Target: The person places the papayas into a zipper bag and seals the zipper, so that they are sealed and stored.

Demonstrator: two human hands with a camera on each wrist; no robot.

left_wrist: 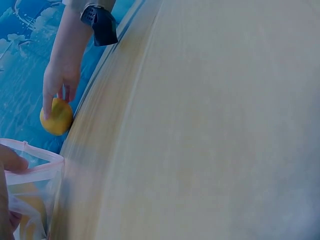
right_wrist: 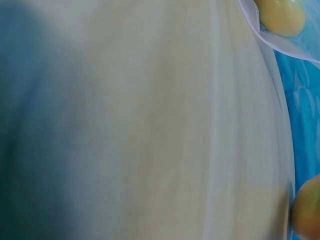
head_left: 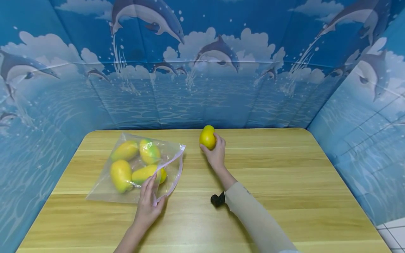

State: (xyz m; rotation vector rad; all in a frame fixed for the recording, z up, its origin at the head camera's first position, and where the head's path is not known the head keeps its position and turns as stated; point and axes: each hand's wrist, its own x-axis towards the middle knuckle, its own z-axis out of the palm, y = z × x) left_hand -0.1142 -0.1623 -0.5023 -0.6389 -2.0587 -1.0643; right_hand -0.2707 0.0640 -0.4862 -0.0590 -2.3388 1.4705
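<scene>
Held yellow mango [head_left: 207, 138] in R hand [head_left: 216, 154] betw. thumb & fingers, nr far edge of wood table [head_left: 284, 168]; in head view, pointed narrower end twd dolphin backdrop [head_left: 202, 102], aligned long axis near-to-far. Pinched clear bag [head_left: 104, 189] w/ L hand [head_left: 148, 203] at lilac rim [head_left: 181, 168], opening to R w/ 4 mangoes [head_left: 121, 175] inside.
</scene>
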